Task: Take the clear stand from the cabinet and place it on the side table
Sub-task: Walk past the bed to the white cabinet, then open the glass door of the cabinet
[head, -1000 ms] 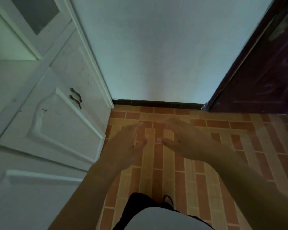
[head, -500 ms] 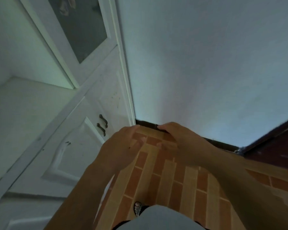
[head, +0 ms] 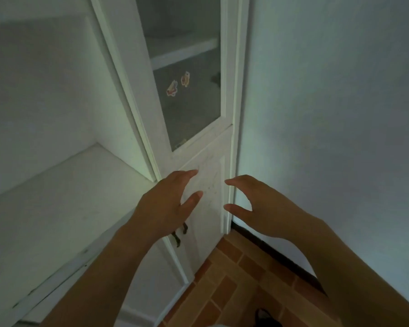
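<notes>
A white cabinet (head: 132, 95) fills the left and centre of the head view. Its glass door (head: 189, 107) is shut, with two small stickers on the pane and a shelf dimly visible behind it. I cannot make out the clear stand. My left hand (head: 168, 204) and my right hand (head: 253, 204) are raised side by side in front of the lower panel of that door, fingers spread and curved, holding nothing. They are a little apart from each other.
An open white shelf (head: 57, 208) lies to the left at hand height. Two dark handles (head: 180, 234) sit on lower doors under my left wrist. A plain wall (head: 328, 114) stands right, with a dark skirting (head: 269, 246) over brick-pattern floor (head: 234, 291).
The view has tilted up and turned left from the floor to the glass cabinet door. Both hands have risen with it and spread open, moving apart.
</notes>
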A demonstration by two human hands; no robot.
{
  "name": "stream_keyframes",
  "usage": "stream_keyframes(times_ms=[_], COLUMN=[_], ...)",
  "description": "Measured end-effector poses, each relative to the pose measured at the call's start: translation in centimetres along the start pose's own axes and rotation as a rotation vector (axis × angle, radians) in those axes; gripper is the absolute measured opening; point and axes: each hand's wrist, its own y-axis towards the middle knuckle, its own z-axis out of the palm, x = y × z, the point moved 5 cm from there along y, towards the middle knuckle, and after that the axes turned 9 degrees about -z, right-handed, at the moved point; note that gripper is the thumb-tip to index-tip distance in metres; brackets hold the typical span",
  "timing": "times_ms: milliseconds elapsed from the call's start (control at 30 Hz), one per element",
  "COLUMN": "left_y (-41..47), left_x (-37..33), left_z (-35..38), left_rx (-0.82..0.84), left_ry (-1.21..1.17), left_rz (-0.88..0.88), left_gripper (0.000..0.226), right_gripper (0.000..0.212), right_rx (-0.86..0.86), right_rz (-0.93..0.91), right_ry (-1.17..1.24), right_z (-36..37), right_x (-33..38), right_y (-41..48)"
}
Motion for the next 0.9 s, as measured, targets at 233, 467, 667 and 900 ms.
stream_keyframes(times_ms=[233,467,667,900], left_y=[5.1,9.3,10.5,10.3], left_x=[-2.0,-4.8,-6.2,-7.7], left_z=[-3.4,-5.6,-7.2,-9.9], left_rx=[-0.186,-0.317,-0.387,-0.468], left_ry=[0.044,0.105,0.147,0.225], left_rz=[-0.096,-0.153,-0.270,-0.378], left_gripper=[0.055,0.054,0.053,0.051], right_gripper=[0.054,0.054,0.057,0.058], right_rx=[0.029,0.021,0.050,0.044], right_rz=[-0.222,-0.369,-0.517,-0.692], right_ry=[-0.001,-0.019,-0.056,-0.090], right_z=[-5.1,-9.7,-12.6,-15.7], right_x=[-2.2,-4.3,-4.5,-3.2], right_y=[7.5,12.1,14.9,17.0])
